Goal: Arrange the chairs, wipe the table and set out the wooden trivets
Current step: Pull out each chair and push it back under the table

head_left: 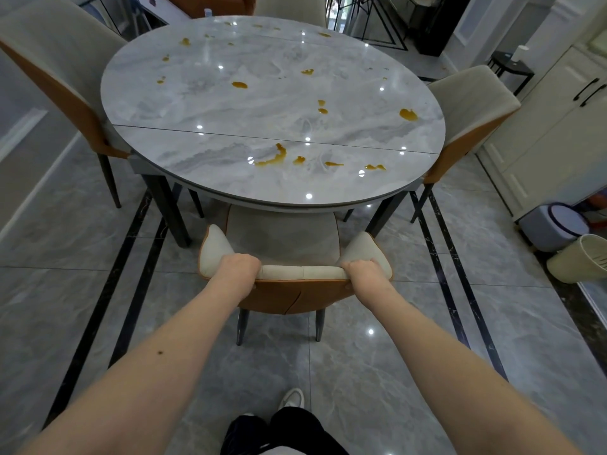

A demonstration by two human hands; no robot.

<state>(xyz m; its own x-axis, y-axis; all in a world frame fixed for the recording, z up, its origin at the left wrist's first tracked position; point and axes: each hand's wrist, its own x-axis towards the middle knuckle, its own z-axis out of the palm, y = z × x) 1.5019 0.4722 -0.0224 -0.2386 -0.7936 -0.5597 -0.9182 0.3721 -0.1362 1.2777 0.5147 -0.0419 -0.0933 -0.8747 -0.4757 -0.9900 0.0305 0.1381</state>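
A round grey marble table [230, 103] fills the upper middle, spotted with several amber spills [272, 156]. In front of me stands a near chair [283, 244] with a cream cushion and orange back, its seat partly under the table's edge. My left hand [239, 266] grips the top of its backrest on the left. My right hand [364, 268] grips the same backrest on the right. A left chair [62, 77], a right chair [473, 106] and a far chair [289, 6] stand around the table. No trivets or cloth are in view.
White cabinets [558, 126] line the right side. A grey lidded bin [555, 226] and a cream basket [581, 257] sit on the floor at the right. A small black stool [512, 68] stands at the back right. Glossy grey tiles [98, 257] surround the table.
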